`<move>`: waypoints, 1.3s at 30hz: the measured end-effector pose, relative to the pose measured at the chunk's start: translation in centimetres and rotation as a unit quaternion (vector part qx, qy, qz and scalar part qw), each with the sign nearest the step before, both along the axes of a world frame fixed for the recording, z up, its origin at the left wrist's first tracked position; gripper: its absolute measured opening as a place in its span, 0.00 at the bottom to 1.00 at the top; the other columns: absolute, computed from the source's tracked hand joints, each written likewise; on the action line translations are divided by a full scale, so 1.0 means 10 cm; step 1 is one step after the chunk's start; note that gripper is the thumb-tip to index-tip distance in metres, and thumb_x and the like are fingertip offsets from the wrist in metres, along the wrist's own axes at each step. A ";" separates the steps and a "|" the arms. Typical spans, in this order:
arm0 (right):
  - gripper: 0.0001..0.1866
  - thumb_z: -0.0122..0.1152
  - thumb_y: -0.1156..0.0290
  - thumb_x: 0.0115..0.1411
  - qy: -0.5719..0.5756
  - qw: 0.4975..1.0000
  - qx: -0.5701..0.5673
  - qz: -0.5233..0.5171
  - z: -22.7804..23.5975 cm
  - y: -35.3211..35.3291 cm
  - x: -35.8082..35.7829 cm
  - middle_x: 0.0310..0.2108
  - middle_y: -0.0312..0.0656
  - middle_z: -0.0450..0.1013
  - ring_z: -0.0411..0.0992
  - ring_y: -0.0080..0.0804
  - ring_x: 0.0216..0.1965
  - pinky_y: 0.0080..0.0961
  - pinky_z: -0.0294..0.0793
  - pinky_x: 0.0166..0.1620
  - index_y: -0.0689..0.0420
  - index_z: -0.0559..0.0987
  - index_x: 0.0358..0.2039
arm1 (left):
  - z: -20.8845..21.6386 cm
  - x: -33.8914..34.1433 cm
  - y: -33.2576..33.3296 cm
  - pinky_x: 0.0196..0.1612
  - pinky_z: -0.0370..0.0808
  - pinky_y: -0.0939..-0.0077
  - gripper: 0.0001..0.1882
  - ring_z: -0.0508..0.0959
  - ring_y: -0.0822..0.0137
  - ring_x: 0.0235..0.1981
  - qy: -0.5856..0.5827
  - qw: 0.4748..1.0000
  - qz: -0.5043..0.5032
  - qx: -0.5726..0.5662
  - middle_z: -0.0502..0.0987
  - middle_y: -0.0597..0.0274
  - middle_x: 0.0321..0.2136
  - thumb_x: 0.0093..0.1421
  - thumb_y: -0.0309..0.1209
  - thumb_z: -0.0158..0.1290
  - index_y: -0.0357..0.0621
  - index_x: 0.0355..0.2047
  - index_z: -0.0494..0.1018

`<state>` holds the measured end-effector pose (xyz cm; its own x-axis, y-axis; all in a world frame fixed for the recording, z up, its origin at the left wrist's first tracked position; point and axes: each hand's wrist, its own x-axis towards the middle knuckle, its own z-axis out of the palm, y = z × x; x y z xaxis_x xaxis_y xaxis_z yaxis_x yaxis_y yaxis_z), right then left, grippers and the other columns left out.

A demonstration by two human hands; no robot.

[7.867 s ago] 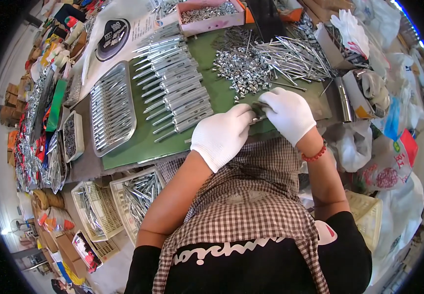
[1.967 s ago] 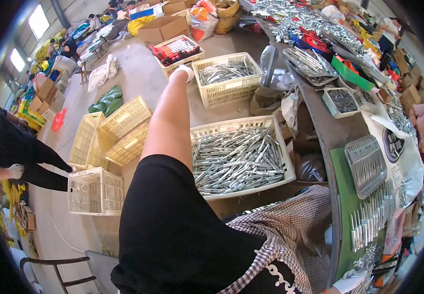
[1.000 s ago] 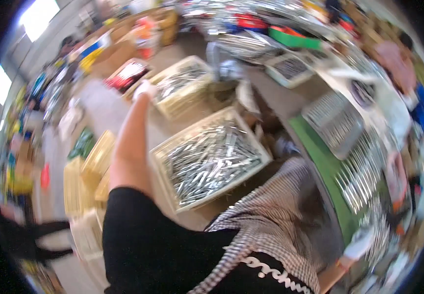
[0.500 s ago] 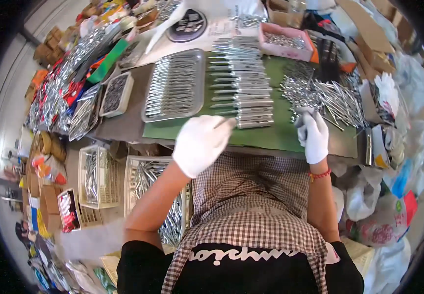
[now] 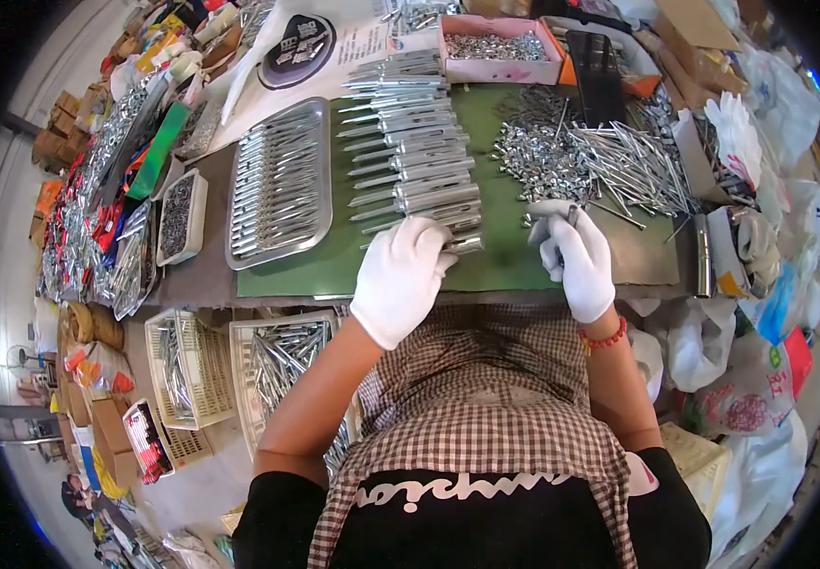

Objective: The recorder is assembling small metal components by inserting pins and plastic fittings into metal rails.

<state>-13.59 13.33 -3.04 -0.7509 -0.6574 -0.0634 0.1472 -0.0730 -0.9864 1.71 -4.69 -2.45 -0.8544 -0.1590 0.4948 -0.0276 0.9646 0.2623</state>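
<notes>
At upper centre, the left hand bends over one row of metal rods; the right hand curls near one nut pile; both grips unclear. One tray, left; green mat; cluttered workshop.

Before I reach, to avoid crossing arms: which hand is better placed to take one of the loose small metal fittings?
Likely your right hand: it is close to the small metal fittings, while your left hand is at the row of metal rods, farther away.

Single fisheye view from the head, facing downward, green-topped workbench close ahead below
</notes>
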 end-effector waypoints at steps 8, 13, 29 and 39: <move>0.17 0.48 0.68 0.70 0.070 0.991 0.112 0.030 0.12 0.14 0.27 0.27 0.33 0.74 0.64 0.15 0.18 0.17 0.65 0.23 0.64 0.76 0.54 | 0.22 -0.15 0.10 0.34 0.77 0.61 0.16 0.79 0.52 0.34 -0.243 0.970 -0.030 -0.005 0.76 0.58 0.33 0.61 0.36 0.55 0.46 0.47 0.73; 0.17 0.47 0.65 0.71 -0.012 0.993 0.101 0.061 0.18 0.19 0.22 0.19 0.28 0.66 0.62 0.14 0.16 0.16 0.62 0.21 0.63 0.78 0.50 | 0.37 -0.24 0.25 0.35 0.76 0.63 0.16 0.79 0.56 0.33 -0.178 0.978 -0.110 -0.012 0.76 0.59 0.30 0.59 0.37 0.57 0.46 0.46 0.74; 0.10 0.62 0.67 0.62 0.214 0.958 0.189 0.030 0.07 0.29 0.11 0.29 0.47 0.76 0.76 0.34 0.30 0.28 0.74 0.37 0.61 0.79 0.38 | 0.20 -0.18 0.33 0.27 0.74 0.69 0.18 0.77 0.60 0.24 -0.105 0.986 -0.072 0.106 0.74 0.63 0.25 0.55 0.29 0.57 0.59 0.46 0.79; 0.08 0.64 0.69 0.57 0.466 0.835 0.290 -0.047 -0.10 0.13 -0.28 0.33 0.44 0.74 0.75 0.44 0.35 0.34 0.74 0.40 0.56 0.81 0.37 | 0.17 -0.24 0.48 0.28 0.74 0.61 0.11 0.77 0.54 0.24 -0.220 0.975 0.001 0.023 0.73 0.59 0.26 0.61 0.36 0.52 0.60 0.44 0.75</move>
